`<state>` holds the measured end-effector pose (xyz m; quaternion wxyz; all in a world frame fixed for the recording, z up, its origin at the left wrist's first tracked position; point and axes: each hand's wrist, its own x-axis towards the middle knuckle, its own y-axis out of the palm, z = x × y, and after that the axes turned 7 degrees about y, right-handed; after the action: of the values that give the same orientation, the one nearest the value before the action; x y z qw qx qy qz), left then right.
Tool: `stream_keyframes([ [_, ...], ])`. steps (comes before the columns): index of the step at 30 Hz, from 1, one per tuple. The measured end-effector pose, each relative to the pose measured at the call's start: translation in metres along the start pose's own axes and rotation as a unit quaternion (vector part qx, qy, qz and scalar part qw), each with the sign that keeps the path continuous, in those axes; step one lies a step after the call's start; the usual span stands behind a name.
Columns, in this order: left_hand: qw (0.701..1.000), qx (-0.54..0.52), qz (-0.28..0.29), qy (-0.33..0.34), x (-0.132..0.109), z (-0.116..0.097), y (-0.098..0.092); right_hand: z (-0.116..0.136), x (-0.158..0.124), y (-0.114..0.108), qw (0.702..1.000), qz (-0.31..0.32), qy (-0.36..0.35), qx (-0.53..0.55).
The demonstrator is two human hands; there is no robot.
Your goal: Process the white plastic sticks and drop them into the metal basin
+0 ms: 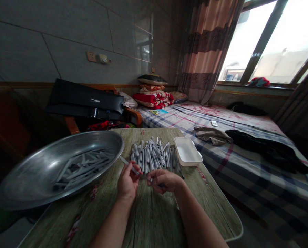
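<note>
My left hand (128, 181) is closed on a slim translucent tube (126, 162), which points up and to the left. Just right of it, my right hand (164, 181) pinches the thin dark part at the tube's lower right end. Beyond both hands lies a pile of similar pen-like tubes (151, 155) with dark tips. A large metal basin (48, 151) on the left holds several more of these pieces. To the right of the pile stands an open white plastic box (187, 151).
The wood-patterned table (154, 220) has a rounded right edge. Beyond it is a bed (208, 162) with a plaid cover, dark clothing (267, 148) and folded red bedding (154, 99). A black panel (86, 100) leans behind the basin.
</note>
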<state>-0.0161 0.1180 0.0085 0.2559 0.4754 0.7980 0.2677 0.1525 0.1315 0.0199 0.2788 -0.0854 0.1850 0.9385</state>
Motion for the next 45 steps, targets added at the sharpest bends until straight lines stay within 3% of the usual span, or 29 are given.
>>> stream_keyframes([
  [3, 0.995, -0.074, -0.028, -0.063, 0.003, -0.003, 0.001, -0.002, -0.002, -0.009, 0.998, 0.000, 0.042, -0.048],
  [7, 0.985, -0.141, -0.023, -0.092, 0.008, -0.005, -0.002, -0.007, -0.006, -0.024, 0.988, -0.053, 0.080, -0.124],
  [12, 0.990, -0.119, -0.015, -0.079, 0.010, -0.001, -0.006, -0.007, -0.014, -0.034, 0.993, -0.091, 0.046, -0.053],
  [18, 0.996, -0.046, 0.016, -0.079, -0.001, 0.006, 0.004, -0.002, -0.001, -0.015, 0.981, -0.168, -0.094, 0.028],
  [23, 0.974, -0.074, 0.098, -0.188, -0.012, 0.010, 0.013, -0.007, 0.025, 0.008, 0.964, -0.236, -0.100, -0.069],
  [26, 0.973, -0.071, 0.070, -0.206, -0.013, 0.011, 0.013, -0.010, 0.033, 0.012, 0.951, -0.263, -0.111, -0.119],
  [29, 0.973, -0.069, 0.038, -0.219, -0.011, 0.013, 0.010, -0.009, 0.032, 0.009, 0.913, -0.361, -0.150, -0.114],
  [32, 0.962, -0.078, 0.085, -0.247, -0.012, 0.015, 0.007, -0.007, 0.028, 0.007, 0.843, -0.469, -0.218, -0.147],
  [35, 0.953, -0.069, 0.124, -0.266, -0.017, 0.018, 0.006, -0.008, 0.029, 0.011, 0.791, -0.502, -0.267, -0.223],
  [38, 0.952, -0.066, 0.117, -0.275, -0.021, 0.019, 0.009, -0.010, 0.034, 0.019, 0.754, -0.500, -0.298, -0.304],
  [41, 0.956, -0.067, 0.089, -0.272, -0.022, 0.017, 0.013, -0.012, 0.037, 0.026, 0.749, -0.473, -0.294, -0.360],
  [45, 0.958, -0.076, 0.065, -0.269, -0.019, 0.015, 0.014, -0.013, 0.034, 0.029, 0.772, -0.443, -0.254, -0.380],
])
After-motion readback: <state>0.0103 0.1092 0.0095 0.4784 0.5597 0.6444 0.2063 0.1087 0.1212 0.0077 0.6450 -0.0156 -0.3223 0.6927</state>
